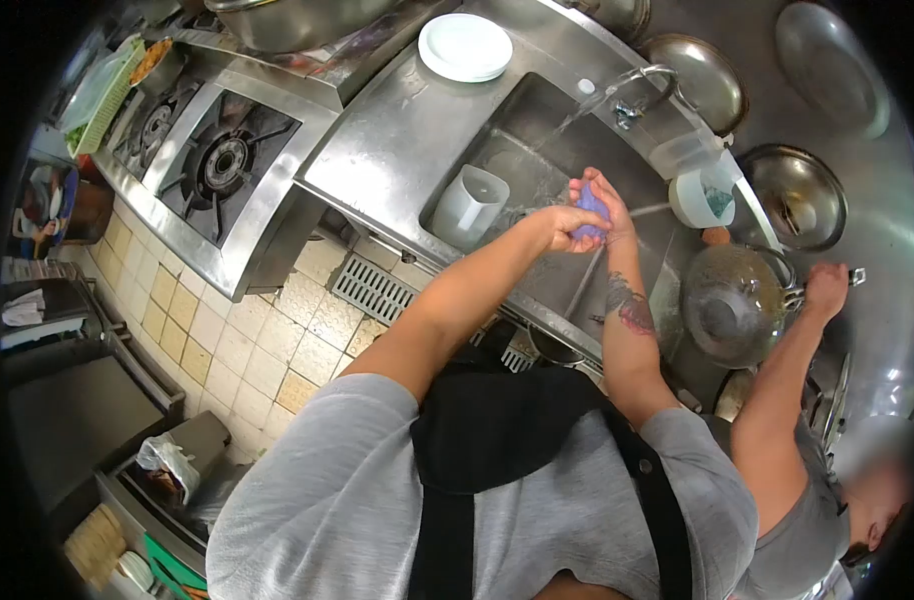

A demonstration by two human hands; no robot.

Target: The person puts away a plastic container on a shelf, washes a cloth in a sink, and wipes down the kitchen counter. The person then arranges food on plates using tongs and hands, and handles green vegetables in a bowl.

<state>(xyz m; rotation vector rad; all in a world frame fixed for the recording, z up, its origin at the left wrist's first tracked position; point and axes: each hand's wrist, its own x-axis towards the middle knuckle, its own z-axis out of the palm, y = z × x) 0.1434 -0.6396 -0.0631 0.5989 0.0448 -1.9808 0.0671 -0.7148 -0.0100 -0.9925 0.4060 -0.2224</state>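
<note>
Above the sink [522, 95], my left hand [569, 232] and my right hand [609, 195] close together around a crumpled purple cloth or sponge [592, 208]; its exact kind is hard to make out. Fingers of both hands press into it, and it bulges out between them. Just left of the hands, a translucent white plastic pitcher [470, 208] stands in the basin. A thin stream of water falls from the metal faucet [642, 85] at the back.
White plates [465, 48] are stacked on the steel counter. At right, a co-worker's hand [827, 290] is by the handle of a wet pan [729, 305]. A white container [702, 198] and pan lids [795, 195] sit beyond the sink. A gas stove [227, 165] stands left.
</note>
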